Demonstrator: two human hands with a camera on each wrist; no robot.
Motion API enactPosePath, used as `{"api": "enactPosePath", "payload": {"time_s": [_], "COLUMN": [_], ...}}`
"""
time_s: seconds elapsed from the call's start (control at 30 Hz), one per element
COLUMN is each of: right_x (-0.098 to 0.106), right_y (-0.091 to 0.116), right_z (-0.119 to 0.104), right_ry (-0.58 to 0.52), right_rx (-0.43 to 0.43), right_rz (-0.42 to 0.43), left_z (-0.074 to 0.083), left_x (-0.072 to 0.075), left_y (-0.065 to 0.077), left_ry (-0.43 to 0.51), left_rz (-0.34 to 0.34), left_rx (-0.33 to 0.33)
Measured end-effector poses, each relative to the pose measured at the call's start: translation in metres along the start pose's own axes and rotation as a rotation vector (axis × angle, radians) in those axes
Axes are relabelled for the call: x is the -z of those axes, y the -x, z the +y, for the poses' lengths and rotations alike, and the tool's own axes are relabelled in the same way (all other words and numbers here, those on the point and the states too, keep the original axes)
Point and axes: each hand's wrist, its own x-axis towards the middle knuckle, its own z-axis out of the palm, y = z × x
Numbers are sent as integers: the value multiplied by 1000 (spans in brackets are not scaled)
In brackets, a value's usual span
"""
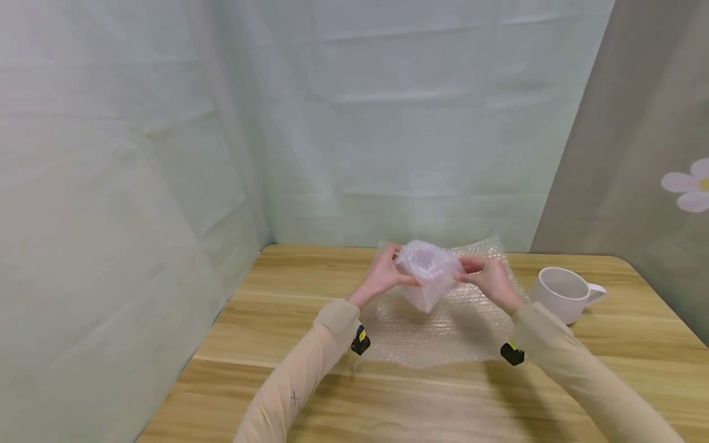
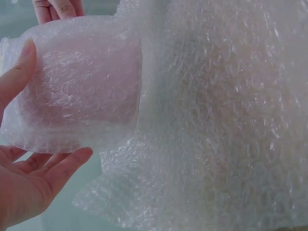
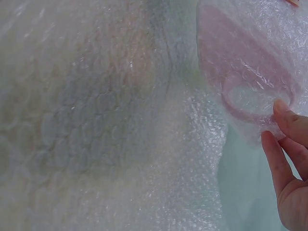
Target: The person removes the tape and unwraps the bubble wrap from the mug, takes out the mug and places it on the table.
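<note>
Between my two hands, above the table, a pinkish mug [image 3: 231, 53] is held inside layers of bubble wrap [image 2: 82, 72]; its ring-shaped handle shows through in the right wrist view. My left hand [image 1: 383, 272] grips the wrapped mug from the left, thumb on one face and fingers on the opposite side. My right hand [image 1: 492, 280] pinches the wrap near the handle between thumb and fingers. Beneath the hands a bubble wrap sheet [image 1: 426, 338] lies spread on the table, its far right part raised behind my right hand.
To the right, a white mug [image 1: 562, 295] stands upright close to my right forearm, handle pointing right. The wooden table [image 1: 266, 307] ends against pale curtains [image 1: 399, 123] at the back and left.
</note>
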Motion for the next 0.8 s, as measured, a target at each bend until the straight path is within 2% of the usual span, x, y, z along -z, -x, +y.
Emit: {"api": "enactPosePath", "payload": {"time_s": [0.07, 0.4, 0.67, 0.8], "right_x": [-1, -2, -6, -7], "right_y": [2, 6, 11, 12], "right_z": [2, 9, 21, 24], "right_ry": [6, 5, 12, 19], "right_rx": [-6, -31, -27, -53], "right_rz": [4, 19, 11, 14], "left_z": [-2, -4, -10, -12], "left_x": [-2, -11, -21, -25], "left_y": [1, 1, 3, 3], "left_ry": [-10, 72, 42, 30], "left_rz": [-3, -48, -66, -71], "left_rx": [0, 2, 25, 27]}}
